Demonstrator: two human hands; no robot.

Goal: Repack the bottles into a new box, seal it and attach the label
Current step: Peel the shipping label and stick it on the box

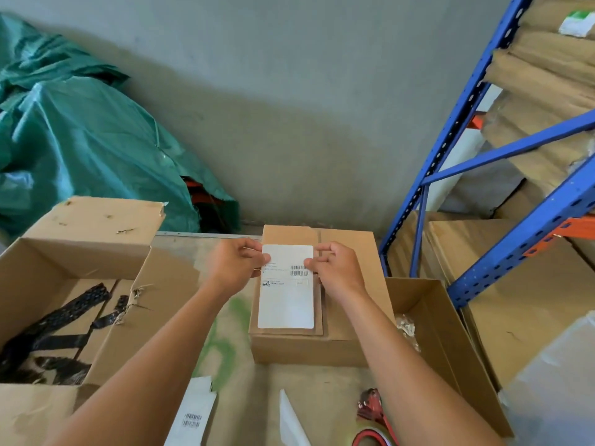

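I am pinching a smooth white paper label [286, 300] in my left hand [233, 263] and right hand [335, 268]. The box [351, 284] beneath is showing matt brown cardboard. The green plastic tarp [80, 140] is gleaming glossily; the racking [467, 101] is showing blue-painted metal.

Closed brown cardboard box [351, 317] stands at table centre, top flaps shut. White rectangular barcoded paper label [286, 304] lies over its top's left part, long side near-to-far, pinched by left hand [233, 265] and right hand [335, 268].
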